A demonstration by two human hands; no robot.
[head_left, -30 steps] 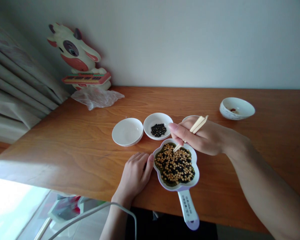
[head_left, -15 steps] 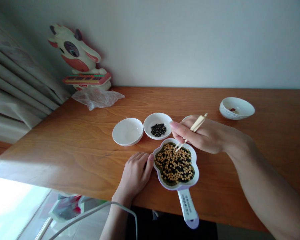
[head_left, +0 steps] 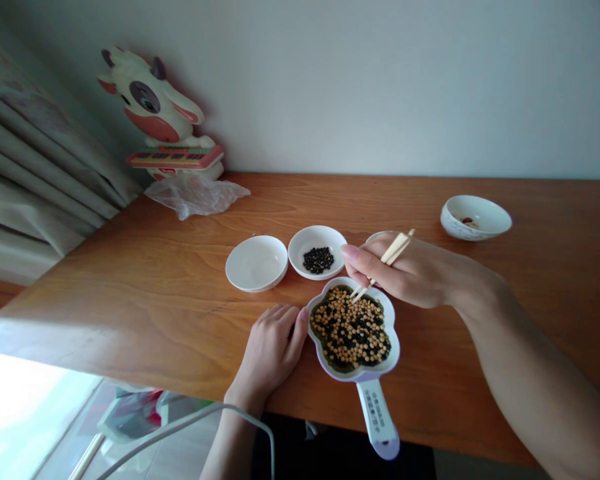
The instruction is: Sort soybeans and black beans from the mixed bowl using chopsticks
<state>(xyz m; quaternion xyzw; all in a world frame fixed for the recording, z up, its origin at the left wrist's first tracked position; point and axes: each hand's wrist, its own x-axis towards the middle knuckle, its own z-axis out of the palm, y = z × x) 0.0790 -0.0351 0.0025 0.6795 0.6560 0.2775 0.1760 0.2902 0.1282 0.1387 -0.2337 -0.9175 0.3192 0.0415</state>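
My right hand (head_left: pixel 393 267) grips a pair of light wooden chopsticks (head_left: pixel 399 247), tips down among tan and black beans (head_left: pixel 351 330) near the back of a flower-shaped pan (head_left: pixel 394 357). No bean between the tips can be made out. The pan is white and lilac, with a labelled handle pointing towards me. Beside its left rim, my left hand (head_left: pixel 275 340) rests on the table, fingers curled, its thumb against the rim. Behind the pan stand a white bowl (head_left: pixel 257 264) with nothing visible inside and another white bowl (head_left: pixel 307 237) holding black beans. My right hand mostly hides a third bowl (head_left: pixel 375 235).
A patterned bowl (head_left: pixel 475 230) with a few small reddish pieces stands at the back right of the wooden table (head_left: pixel 145 287). At the back left are a cow-shaped toy keyboard (head_left: pixel 165 113) and a crumpled plastic bag (head_left: pixel 195 195). A grey cable (head_left: pixel 195 419) crosses my left forearm.
The view has shifted very slightly. Both hands, the chopsticks and the pan keep nearly the same positions; the chopstick tips remain among the beans.
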